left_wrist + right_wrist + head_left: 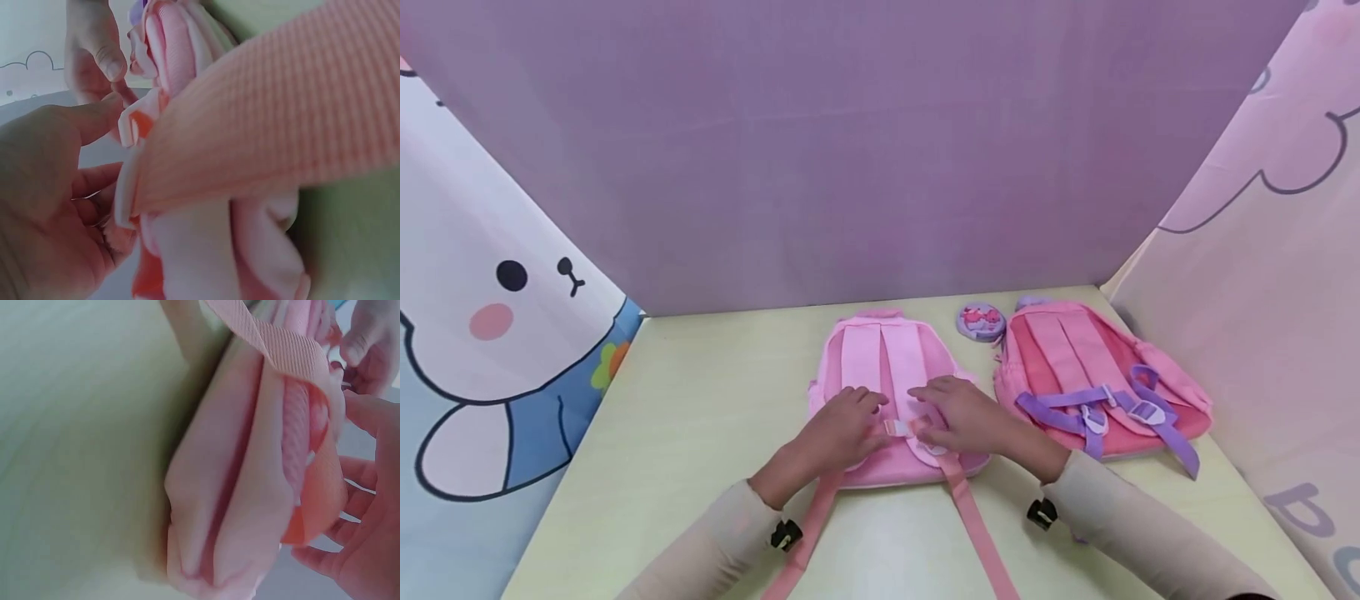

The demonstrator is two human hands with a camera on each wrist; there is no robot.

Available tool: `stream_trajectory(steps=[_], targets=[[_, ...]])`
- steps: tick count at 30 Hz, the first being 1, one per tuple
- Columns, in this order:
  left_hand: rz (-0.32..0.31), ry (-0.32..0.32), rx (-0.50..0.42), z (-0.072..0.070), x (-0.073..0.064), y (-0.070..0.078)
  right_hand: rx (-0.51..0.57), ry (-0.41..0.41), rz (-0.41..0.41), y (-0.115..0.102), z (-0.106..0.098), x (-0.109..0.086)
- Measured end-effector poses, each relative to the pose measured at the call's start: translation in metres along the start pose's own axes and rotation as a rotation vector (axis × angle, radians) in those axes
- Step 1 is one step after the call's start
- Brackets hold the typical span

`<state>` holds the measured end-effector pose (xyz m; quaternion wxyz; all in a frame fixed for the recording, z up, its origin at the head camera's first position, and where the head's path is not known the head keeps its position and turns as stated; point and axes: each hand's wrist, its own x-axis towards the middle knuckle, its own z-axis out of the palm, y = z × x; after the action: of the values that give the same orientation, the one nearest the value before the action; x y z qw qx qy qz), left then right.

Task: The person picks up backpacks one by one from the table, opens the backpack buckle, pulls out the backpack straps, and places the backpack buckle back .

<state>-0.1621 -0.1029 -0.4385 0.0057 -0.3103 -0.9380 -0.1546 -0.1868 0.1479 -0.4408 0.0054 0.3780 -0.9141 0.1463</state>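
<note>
A light pink backpack [865,476] lies on the table with its shoulder straps facing up. A small white buckle [896,427] on an orange-pink cross strap sits between the two shoulder straps. My left hand [844,429] is over the left shoulder strap, thumb and fingers apart, beside the buckle. From the other side my right hand [964,414] reaches over the right shoulder strap, fingers loosely bent and spread near the cross strap. In the right wrist view the right hand [369,506] has its thumb and fingers apart. Whether the fingertips touch the strap is partly hidden.
A darker pink backpack [1060,367] with purple straps lies at the right. Beside it is a small round purple pouch [981,321]. Two long pink webbing tails [976,521] run toward the table's front. Printed cloth walls border the table [700,392].
</note>
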Motion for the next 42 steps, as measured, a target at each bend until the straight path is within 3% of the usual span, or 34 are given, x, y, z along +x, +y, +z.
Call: stream_trajectory(steps=[13, 20, 33, 42], targets=[[0.021, 0.043, 0.062, 0.01, 0.003, 0.004, 0.03, -0.007, -0.05, -0.015, 0.01, 0.009], [0.03, 0.068, 0.075, 0.013, 0.003, 0.003, -0.006, 0.014, -0.064, -0.018, 0.017, 0.013], [0.039, 0.089, 0.09, 0.011, 0.003, 0.005, -0.013, 0.015, -0.062, -0.015, 0.018, 0.017], [0.002, 0.069, 0.07, 0.007, 0.003, 0.007, 0.007, 0.006, -0.062, -0.014, 0.016, 0.017]])
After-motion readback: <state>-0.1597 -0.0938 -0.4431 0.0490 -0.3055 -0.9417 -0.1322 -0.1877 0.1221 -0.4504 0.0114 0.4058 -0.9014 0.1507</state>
